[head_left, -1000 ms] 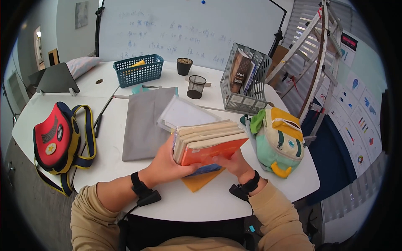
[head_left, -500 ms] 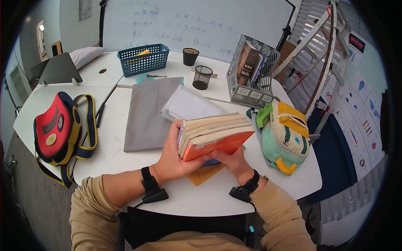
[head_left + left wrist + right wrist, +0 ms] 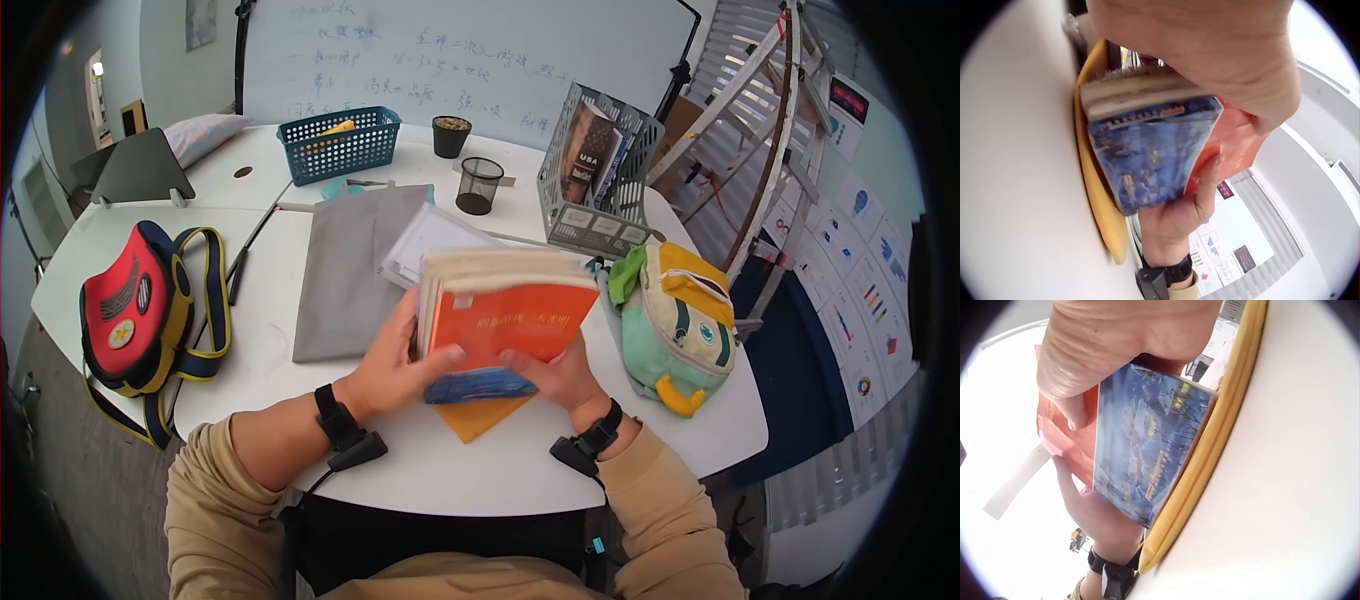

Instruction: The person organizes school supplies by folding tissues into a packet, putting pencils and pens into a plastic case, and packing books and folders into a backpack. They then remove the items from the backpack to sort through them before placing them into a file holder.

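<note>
Both hands hold a stack of several books between them, over the table's front middle. An orange book (image 3: pixel 515 325) faces me at the front of the stack, with yellowed page edges behind it. Below it shows a blue book (image 3: pixel 1154 156) with a painted cover, close over a flat yellow pouch (image 3: pixel 1194 478). My left hand (image 3: pixel 392 362) grips the left side, its thumb across the orange cover. From the right, my right hand (image 3: pixel 562 378) grips the other side, thumb also on that cover. The fingers behind the stack are mostly hidden.
Behind the books lie a clear plastic case (image 3: pixel 405 255) and a grey folder (image 3: pixel 340 300). A red bag (image 3: pixel 130 310) stands left, a small green-and-cream backpack (image 3: pixel 675 340) right. Farther back are a teal basket (image 3: pixel 340 145), mesh cup (image 3: pixel 480 187), potted plant (image 3: pixel 450 140) and grey file holder (image 3: pixel 600 225).
The stack has tipped so the orange cover faces me more fully, and more of the blue book shows below it. Both hands still grip the stack, the left slightly farther left.
</note>
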The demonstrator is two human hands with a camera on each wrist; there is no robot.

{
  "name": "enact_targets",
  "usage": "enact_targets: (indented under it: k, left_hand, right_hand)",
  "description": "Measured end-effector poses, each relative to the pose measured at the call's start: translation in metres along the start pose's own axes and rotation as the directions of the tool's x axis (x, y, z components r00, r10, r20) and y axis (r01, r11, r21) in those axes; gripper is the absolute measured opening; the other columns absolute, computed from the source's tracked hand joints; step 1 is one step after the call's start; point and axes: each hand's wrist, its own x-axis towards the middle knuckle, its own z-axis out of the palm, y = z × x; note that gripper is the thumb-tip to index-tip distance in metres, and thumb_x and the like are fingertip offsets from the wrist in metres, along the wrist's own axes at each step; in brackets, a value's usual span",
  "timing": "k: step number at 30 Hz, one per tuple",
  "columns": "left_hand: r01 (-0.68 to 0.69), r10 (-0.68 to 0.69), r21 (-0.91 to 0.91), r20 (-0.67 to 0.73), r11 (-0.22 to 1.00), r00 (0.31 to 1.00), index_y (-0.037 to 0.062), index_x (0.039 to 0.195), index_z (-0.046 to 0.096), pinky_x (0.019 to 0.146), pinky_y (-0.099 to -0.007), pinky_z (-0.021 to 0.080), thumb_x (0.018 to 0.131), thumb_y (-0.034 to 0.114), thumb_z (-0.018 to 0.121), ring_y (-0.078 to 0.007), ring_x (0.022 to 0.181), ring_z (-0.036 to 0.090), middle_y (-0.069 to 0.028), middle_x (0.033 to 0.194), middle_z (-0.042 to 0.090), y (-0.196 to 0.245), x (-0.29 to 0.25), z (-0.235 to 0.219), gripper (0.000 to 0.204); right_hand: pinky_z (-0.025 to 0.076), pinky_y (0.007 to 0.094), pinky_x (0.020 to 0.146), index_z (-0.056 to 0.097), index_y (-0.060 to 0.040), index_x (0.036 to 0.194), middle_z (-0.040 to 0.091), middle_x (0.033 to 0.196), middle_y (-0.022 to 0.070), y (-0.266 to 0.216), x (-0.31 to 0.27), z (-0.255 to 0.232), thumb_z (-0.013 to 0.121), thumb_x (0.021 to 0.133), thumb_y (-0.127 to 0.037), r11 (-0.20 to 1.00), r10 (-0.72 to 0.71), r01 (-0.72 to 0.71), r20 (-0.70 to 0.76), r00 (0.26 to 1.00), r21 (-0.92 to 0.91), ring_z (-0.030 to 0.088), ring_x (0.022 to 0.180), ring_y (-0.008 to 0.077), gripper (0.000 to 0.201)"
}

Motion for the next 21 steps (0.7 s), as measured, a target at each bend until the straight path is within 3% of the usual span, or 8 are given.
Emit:
enact_targets:
  k: [2, 3, 5, 6, 7, 10, 16, 21]
  left_hand:
    - [0.068, -0.064, -0.168, 0.034, 0.983, 0.997, 0.0009, 0.155, 0.052, 0.119, -0.0399, 0.047, 0.108, 0.018, 0.077, -0.0197, 0.138, 0.057, -0.0128, 0.151, 0.062, -0.011, 0.002, -0.020, 0.057]
    - [-0.055, 0.055, -0.007, -0.025, 0.998, 0.998, 0.0023, 0.150, 0.056, 0.115, -0.0381, 0.046, 0.110, 0.011, 0.068, -0.0225, 0.128, 0.058, -0.0128, 0.143, 0.063, -0.016, 0.011, -0.025, 0.043]
    - [-0.042, 0.112, 0.389, -0.158, 0.920, 0.981, 0.0046, 0.147, 0.058, 0.112, -0.0390, 0.047, 0.108, 0.009, 0.071, -0.0251, 0.130, 0.059, -0.0114, 0.139, 0.063, -0.022, 0.011, -0.027, 0.041]
    - [-0.012, 0.159, 0.565, -0.212, 0.825, 0.964, 0.0058, 0.145, 0.059, 0.110, -0.0395, 0.048, 0.106, 0.008, 0.072, -0.0264, 0.131, 0.059, -0.0108, 0.137, 0.063, -0.015, 0.012, -0.025, 0.041]
    - [-0.029, 0.240, 0.751, -0.173, 0.660, 0.955, 0.0073, 0.146, 0.062, 0.117, -0.0466, 0.047, 0.098, -0.004, 0.070, -0.0354, 0.140, 0.059, -0.0154, 0.147, 0.063, -0.005, 0.013, -0.025, 0.050]
    - [-0.148, 0.288, 0.918, 0.038, 0.369, 0.957, 0.0083, 0.150, 0.065, 0.122, -0.0538, 0.045, 0.092, -0.010, 0.070, -0.0400, 0.149, 0.056, -0.0184, 0.159, 0.061, -0.001, 0.019, -0.029, 0.061]
    - [-0.106, 0.224, 0.944, 0.035, 0.312, 0.974, 0.0134, 0.147, 0.072, 0.126, -0.0539, 0.040, 0.094, -0.009, 0.074, -0.0343, 0.147, 0.061, -0.0144, 0.154, 0.069, -0.023, 0.027, -0.032, 0.057]
    - [-0.079, 0.205, 0.948, 0.016, 0.307, 0.979, 0.0131, 0.129, 0.081, 0.113, -0.0515, 0.043, 0.096, -0.004, 0.078, -0.0285, 0.120, 0.071, -0.0052, 0.125, 0.080, -0.023, 0.028, -0.040, 0.037]
  right_hand:
    - [0.059, 0.0369, 0.108, 0.067, -0.0001, 0.149, 0.076, 0.140, 0.0082, -0.003, 0.002, -0.002, 0.090, 0.102, -0.019, 0.991, 0.057, -0.039, -0.137, 0.989, 0.129, 0.071, 0.131, 0.0197, 0.056]
    - [0.059, 0.0370, 0.107, 0.068, 0.0003, 0.148, 0.076, 0.139, 0.0079, -0.003, 0.004, -0.004, 0.088, 0.104, -0.020, 0.980, 0.093, -0.054, -0.201, 0.975, 0.194, 0.071, 0.131, 0.0199, 0.053]
    - [0.061, 0.0374, 0.105, 0.066, -0.0002, 0.150, 0.076, 0.140, 0.0083, 0.001, 0.010, -0.009, 0.085, 0.107, -0.020, 0.892, 0.155, 0.032, -0.372, 0.915, 0.452, 0.072, 0.129, 0.0205, 0.051]
    - [0.061, 0.0376, 0.105, 0.065, -0.0004, 0.151, 0.075, 0.140, 0.0085, 0.004, 0.014, -0.012, 0.084, 0.108, -0.020, 0.823, 0.202, 0.095, -0.445, 0.873, 0.560, 0.072, 0.128, 0.0208, 0.051]
    - [0.063, 0.0396, 0.105, 0.062, -0.0036, 0.156, 0.074, 0.143, 0.0103, 0.007, 0.021, -0.015, 0.078, 0.111, -0.026, 0.795, 0.251, 0.133, -0.520, 0.816, 0.592, 0.074, 0.128, 0.0237, 0.053]
    - [0.063, 0.0422, 0.110, 0.056, -0.0040, 0.162, 0.073, 0.150, 0.0134, 0.000, 0.020, -0.033, 0.072, 0.114, -0.037, 0.626, 0.390, 0.085, -0.405, 0.827, 0.775, 0.076, 0.128, 0.0278, 0.060]
    - [0.064, 0.0431, 0.107, 0.062, -0.0066, 0.155, 0.074, 0.147, 0.0119, 0.006, 0.022, -0.040, 0.075, 0.112, -0.036, 0.537, 0.441, 0.130, -0.408, 0.799, 0.834, 0.076, 0.128, 0.0279, 0.054]
    - [0.064, 0.0427, 0.107, 0.064, -0.0069, 0.153, 0.076, 0.143, 0.0106, 0.009, 0.022, -0.036, 0.076, 0.111, -0.034, 0.530, 0.447, 0.142, -0.418, 0.791, 0.836, 0.077, 0.125, 0.0274, 0.052]
